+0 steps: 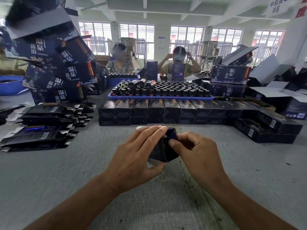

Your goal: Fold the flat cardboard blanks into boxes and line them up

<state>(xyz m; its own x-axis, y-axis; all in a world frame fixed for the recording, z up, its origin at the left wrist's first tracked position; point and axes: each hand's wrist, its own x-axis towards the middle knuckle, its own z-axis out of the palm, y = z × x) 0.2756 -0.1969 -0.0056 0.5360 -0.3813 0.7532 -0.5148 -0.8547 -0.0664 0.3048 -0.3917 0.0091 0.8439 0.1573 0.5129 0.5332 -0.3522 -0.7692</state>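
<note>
A small dark blue cardboard box (163, 147) is held just above the grey table (83, 171), its near end pointing at me. My left hand (136, 155) wraps around its left side, fingers over the top and thumb below. My right hand (196, 150) pinches an end flap at the box's right corner with thumb and curled fingers. Behind them a two-high row of folded boxes (166, 112) runs across the table. Flat blanks (43, 123) lie in stacks at the left.
A blue tray (159, 97) of dark bottles stands behind the row. Large printed cartons (54, 72) tower at the left, and more cartons (230, 75) sit at the right. Folded boxes (269, 128) angle along the right side. Two people sit across the table.
</note>
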